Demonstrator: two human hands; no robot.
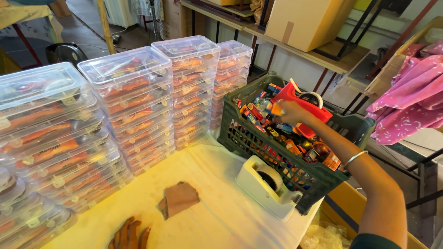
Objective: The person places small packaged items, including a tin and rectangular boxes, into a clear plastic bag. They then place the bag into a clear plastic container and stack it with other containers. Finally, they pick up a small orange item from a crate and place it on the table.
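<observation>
Right hand (288, 112), reaching to two o'clock into the dark green crate (230, 133), fingers curled on a small orange packet (276, 109), apparently pinched, beside the red tape gun (302, 102). Left hand (129, 234), at six o'clock, lies flat and open on the yellow tabletop (207, 170), holding nothing. Stacked clear boxes (124, 92) stand at ten o'clock; white tape dispenser (267, 184) touches the crate's near wall.
</observation>
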